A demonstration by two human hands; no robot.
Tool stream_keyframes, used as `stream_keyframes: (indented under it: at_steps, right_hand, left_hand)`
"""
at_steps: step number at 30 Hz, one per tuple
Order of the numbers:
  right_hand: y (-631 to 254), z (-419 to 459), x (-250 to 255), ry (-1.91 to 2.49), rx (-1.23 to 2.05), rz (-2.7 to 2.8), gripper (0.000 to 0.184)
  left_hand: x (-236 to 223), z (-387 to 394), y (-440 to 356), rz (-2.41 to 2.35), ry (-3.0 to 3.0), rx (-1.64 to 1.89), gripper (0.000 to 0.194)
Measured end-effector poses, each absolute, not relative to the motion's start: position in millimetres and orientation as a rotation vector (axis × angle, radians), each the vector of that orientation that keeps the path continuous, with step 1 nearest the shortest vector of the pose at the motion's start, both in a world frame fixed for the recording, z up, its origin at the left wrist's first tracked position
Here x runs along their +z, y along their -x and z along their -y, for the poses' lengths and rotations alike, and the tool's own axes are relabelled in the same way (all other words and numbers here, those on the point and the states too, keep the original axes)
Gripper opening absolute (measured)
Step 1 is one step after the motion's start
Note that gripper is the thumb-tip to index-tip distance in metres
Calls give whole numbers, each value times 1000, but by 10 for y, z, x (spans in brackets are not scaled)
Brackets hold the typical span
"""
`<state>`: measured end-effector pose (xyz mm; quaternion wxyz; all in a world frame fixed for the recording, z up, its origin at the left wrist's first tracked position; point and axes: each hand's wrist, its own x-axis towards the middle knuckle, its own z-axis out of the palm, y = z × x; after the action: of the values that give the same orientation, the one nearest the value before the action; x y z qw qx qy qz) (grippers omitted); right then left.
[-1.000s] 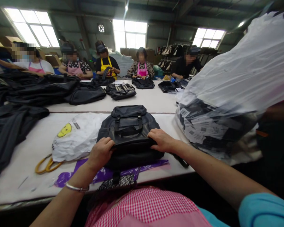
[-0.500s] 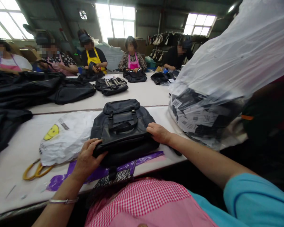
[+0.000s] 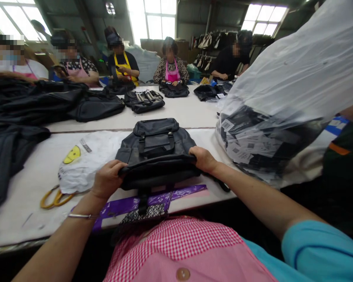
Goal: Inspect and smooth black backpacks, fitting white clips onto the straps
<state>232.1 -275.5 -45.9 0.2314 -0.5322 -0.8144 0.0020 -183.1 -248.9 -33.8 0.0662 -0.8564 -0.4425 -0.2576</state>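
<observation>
- The left hand (image 3: pixel 107 178) grips the near left corner of a black backpack (image 3: pixel 157 150), fingers curled over its edge.
- The right hand (image 3: pixel 202 158) grips the near right corner of the same backpack, fingers wrapped over the top edge.
- The backpack lies on a white table (image 3: pixel 26 203), straight ahead of the person, with its near end lifted slightly between the two hands. Its flap with two buckled straps faces up at the far end.
- A silver bangle (image 3: pixel 79 216) sits on the left wrist.
- A purple strip (image 3: pixel 129 203) lies on the table under the raised near edge of the backpack.
- A black strap (image 3: pixel 143 199) hangs from the backpack over the table edge, toward a patterned piece of cloth (image 3: pixel 148 213).
- Just left of the backpack lies a white plastic bag (image 3: pixel 85 160) printed with a yellow smiley face.
- Yellow scissors (image 3: pixel 54 197) lie partly under that bag's near corner.
- To the right stands a large clear sack (image 3: pixel 285 98), its bottom filled with printed tags.
- Dark fabric (image 3: pixel 8 152) is piled at the far left of the table.
- More black bags (image 3: pixel 144 101) lie farther along the table.
- Several people (image 3: pixel 172 66) in aprons sit at the far end, working on bags.
- The person wears a pink checked apron (image 3: pixel 179 250) and a blue sleeve (image 3: pixel 320 250).
</observation>
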Motion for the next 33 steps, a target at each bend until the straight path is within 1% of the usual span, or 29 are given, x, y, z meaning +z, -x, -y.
stream_keyframes:
  at_steps: [2, 3, 5, 7, 10, 13, 17, 19, 21, 24, 26, 28, 29, 33]
  right_hand:
    - [-2355, 2745, -484, 1435, -134, 2344, 6]
    - [-2369, 2752, -526, 1416, -184, 2401, 8]
    - [-2387, 2782, -651, 1383, -247, 2483, 18]
    - [-2394, 2818, -776, 1364, -280, 2513, 25]
    - [-2395, 2852, -865, 1334, -301, 2520, 26]
    - [-2391, 2859, -847, 1290, -289, 2541, 25]
    - [-2382, 2857, -814, 1306, -319, 2548, 26]
    - [-2381, 2867, -806, 1318, -321, 2532, 25]
    - [-2380, 2896, -782, 1315, -285, 2518, 22]
    - [-2354, 2979, -700, 1289, -289, 2521, 18]
    - [-2301, 3040, -633, 1214, -321, 2525, 25]
    - [-2224, 3084, -583, 1104, -316, 2524, 35]
    - [-2185, 3096, -571, 1059, -300, 2523, 36]
    - [-2080, 3117, -639, 1017, -226, 2540, 33]
  left_hand:
    - [-327, 2420, 1913, 1197, 2587, -646, 20]
    - [-361, 2407, 1941, 1133, 2592, -595, 20]
    - [-498, 2428, 1972, 1035, 2595, -531, 20]
    - [-672, 2499, 1983, 997, 2582, -525, 22]
    - [-819, 2633, 2000, 1057, 2560, -534, 33]
    - [-699, 2730, 1985, 1126, 2591, -471, 42]
    - [-337, 2794, 1752, 1082, 2668, -468, 44]
    - [-232, 2819, 1547, 1011, 2731, -486, 45]
    - [-223, 2845, 1343, 954, 2774, -485, 38]
    - [-322, 2880, 1148, 965, 2733, -419, 18]
    - [-399, 2898, 1112, 977, 2683, -384, 17]
    - [-454, 2912, 1127, 961, 2658, -419, 18]
    - [-473, 2919, 1143, 955, 2652, -455, 18]
    - [-483, 2970, 1175, 976, 2669, -566, 14]
